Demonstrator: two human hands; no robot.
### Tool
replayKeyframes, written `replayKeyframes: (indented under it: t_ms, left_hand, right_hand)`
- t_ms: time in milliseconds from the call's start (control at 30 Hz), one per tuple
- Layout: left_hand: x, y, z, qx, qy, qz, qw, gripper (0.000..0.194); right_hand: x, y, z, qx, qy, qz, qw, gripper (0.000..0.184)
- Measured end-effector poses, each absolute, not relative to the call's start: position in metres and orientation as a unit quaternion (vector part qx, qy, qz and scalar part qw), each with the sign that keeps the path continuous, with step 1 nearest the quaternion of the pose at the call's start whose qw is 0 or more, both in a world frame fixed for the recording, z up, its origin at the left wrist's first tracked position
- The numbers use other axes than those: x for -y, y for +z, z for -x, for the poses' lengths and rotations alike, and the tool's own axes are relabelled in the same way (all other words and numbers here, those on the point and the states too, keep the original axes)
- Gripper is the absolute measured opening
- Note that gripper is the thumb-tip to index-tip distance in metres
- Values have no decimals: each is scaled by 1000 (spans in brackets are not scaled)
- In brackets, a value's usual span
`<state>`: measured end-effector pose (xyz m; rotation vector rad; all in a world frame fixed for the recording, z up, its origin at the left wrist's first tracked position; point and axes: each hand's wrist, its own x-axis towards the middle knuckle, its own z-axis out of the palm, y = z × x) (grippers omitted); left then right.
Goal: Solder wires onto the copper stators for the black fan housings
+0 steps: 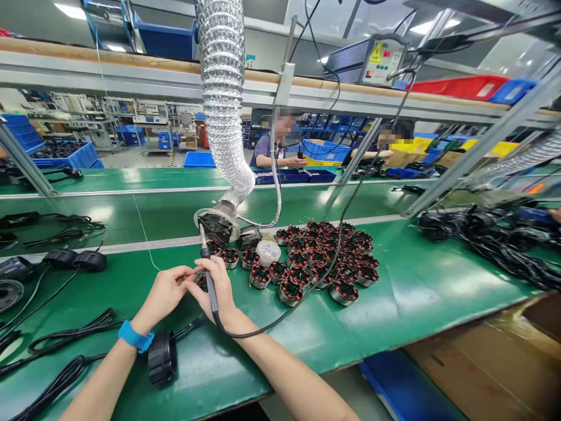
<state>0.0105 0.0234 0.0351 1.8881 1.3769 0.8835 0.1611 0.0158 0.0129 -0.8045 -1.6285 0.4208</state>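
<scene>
My right hand (218, 283) is closed around a soldering iron (211, 286), whose tip points up and away from me near the fume duct's mouth. Its black cord trails off to the right. My left hand (169, 289), with a blue band at the wrist, is pinched, its fingertips meeting those of my right hand. What it pinches is too small to make out. A thin pale wire (141, 219) hangs down to the back of this hand. Partly hidden behind the fingers sits a copper-wound motor stator (202, 282). A black round housing (162, 358) with a cable lies below my left wrist.
Many stators (313, 257) crowd the green bench (407, 292) to the right. A silver fume duct (223, 117) comes down in front, beside a round pale container (268, 252). Black cables (70, 374) lie left, more (477, 245) far right. Two people sit across.
</scene>
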Motion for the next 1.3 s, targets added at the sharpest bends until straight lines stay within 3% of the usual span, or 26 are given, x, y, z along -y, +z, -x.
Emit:
replayKeyframes:
  t_ms: [200,533,867,1133,1300]
  left_hand:
    - [-18,31,-20,-510,327,-750,266,17]
    - [-15,43,-16,-503,284,-775,255,18]
    - [-16,57,-1,-472,257,-718,443,32]
    - [-15,63,-4,-512,265,-667,473,41]
    - [-15,57,-9,-541,299,-637,460,35]
  right_hand:
    - [-10,12,-150,721,197,302,591,40]
    - [-11,15,-157,704,218,322,594,30]
    - [-18,7,-162,636,309,346,617,30]
    - [-20,1,-160,612,344,355,618,32]
    - [-20,-1,-159,607,330,360,626,31]
